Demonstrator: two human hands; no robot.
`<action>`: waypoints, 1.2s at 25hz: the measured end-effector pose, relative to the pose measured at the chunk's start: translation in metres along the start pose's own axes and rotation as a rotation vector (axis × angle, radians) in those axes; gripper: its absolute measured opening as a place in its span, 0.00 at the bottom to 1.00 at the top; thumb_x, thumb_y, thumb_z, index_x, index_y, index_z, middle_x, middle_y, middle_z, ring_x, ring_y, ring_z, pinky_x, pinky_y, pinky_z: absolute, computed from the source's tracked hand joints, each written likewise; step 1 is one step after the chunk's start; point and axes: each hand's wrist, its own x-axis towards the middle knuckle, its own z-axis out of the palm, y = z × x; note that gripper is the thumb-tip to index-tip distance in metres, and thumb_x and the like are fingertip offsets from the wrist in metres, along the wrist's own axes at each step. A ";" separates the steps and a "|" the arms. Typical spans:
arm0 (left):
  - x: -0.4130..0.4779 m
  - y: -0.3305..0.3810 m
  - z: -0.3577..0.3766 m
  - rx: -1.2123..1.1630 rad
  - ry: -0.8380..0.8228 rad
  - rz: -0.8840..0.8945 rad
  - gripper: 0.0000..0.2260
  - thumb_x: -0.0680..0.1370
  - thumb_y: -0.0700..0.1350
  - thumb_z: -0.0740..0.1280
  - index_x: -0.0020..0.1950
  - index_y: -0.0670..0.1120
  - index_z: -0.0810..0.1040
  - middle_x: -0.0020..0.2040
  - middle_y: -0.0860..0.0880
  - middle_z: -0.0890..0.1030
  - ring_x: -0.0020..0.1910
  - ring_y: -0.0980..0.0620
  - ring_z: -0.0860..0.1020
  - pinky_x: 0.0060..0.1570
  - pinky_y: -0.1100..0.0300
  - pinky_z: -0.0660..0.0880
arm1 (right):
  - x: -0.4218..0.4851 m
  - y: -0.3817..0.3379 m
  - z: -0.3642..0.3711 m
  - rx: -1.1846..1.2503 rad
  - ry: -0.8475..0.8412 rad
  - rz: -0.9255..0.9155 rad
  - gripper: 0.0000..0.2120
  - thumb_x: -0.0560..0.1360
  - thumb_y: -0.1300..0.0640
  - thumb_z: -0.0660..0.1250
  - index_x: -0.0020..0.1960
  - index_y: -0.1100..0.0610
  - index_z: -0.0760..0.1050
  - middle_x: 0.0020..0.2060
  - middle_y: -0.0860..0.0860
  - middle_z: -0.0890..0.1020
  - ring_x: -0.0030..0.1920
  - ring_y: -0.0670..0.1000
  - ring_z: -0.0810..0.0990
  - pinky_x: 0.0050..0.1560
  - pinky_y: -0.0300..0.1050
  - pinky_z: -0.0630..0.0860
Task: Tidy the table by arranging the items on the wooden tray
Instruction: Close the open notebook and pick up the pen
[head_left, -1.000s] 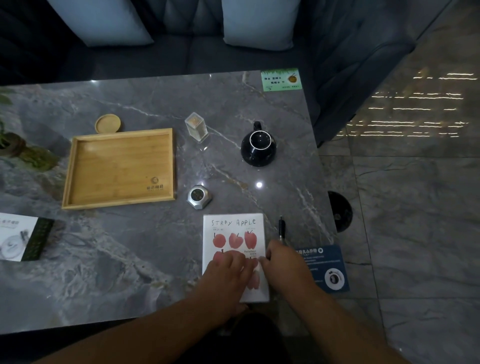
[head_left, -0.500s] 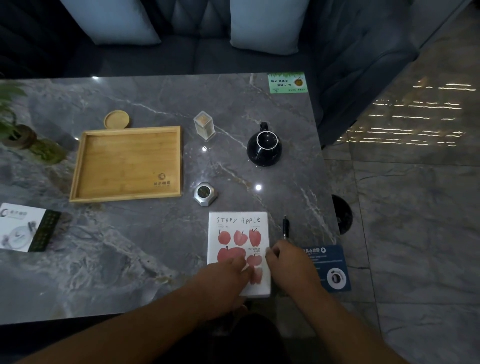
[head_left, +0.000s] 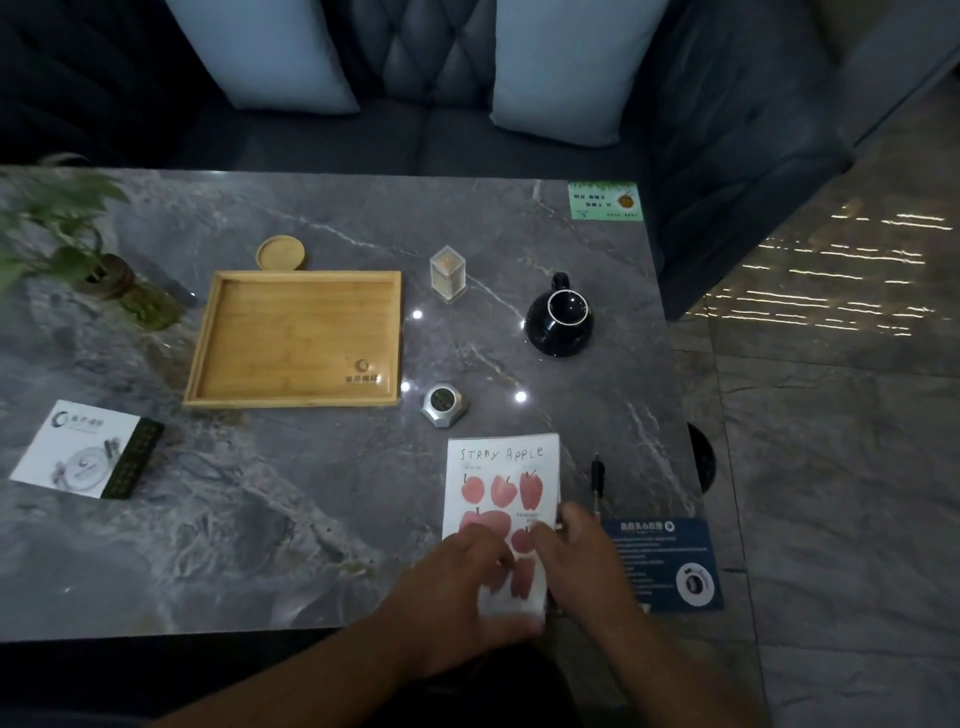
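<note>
A white booklet (head_left: 503, 470) with red apples and the words "STRAY APPLE" lies near the table's front edge. My left hand (head_left: 462, 587) covers its lower left part, fingers curled over the cover. At its lower right edge sits my right hand (head_left: 584, 564), thumb against the booklet's side. The booklet's near end looks blurred under both hands. The wooden tray (head_left: 291, 401) sits bare at the left centre. Around it stand a round wooden coaster (head_left: 281, 253), a clear toothpick holder (head_left: 448, 274), a black teapot (head_left: 560, 323) and a small silver hexagonal object (head_left: 443, 406).
A black pen (head_left: 598, 477) lies just right of the booklet, with a blue card (head_left: 667, 564) at the table corner. A white and green leaflet (head_left: 85, 451) lies front left, a potted plant (head_left: 98, 270) far left. A sofa with pillows (head_left: 566, 67) runs behind the table.
Both hands have slid a little toward the near end of the booklet. The booklet and the other items stay where they were; my view has shifted slightly.
</note>
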 end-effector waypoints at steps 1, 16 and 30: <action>-0.002 0.001 -0.004 -0.158 0.067 -0.058 0.21 0.71 0.76 0.63 0.55 0.64 0.72 0.56 0.67 0.76 0.54 0.64 0.77 0.49 0.66 0.76 | -0.007 -0.004 0.004 0.031 -0.018 -0.025 0.02 0.80 0.52 0.67 0.49 0.49 0.77 0.40 0.47 0.87 0.36 0.42 0.86 0.31 0.36 0.80; -0.021 -0.078 -0.095 -0.490 0.341 -0.578 0.06 0.76 0.53 0.75 0.50 0.55 0.82 0.43 0.55 0.86 0.47 0.52 0.85 0.47 0.57 0.79 | -0.001 -0.037 0.071 -0.411 -0.197 -0.466 0.09 0.79 0.45 0.61 0.46 0.48 0.74 0.37 0.47 0.80 0.37 0.45 0.79 0.39 0.48 0.75; -0.005 -0.111 -0.096 -0.496 0.246 -0.566 0.02 0.79 0.51 0.73 0.48 0.56 0.85 0.43 0.55 0.88 0.45 0.53 0.86 0.44 0.57 0.79 | 0.044 0.025 -0.033 -0.517 0.194 0.046 0.15 0.82 0.50 0.65 0.42 0.60 0.73 0.36 0.56 0.80 0.39 0.57 0.80 0.41 0.51 0.77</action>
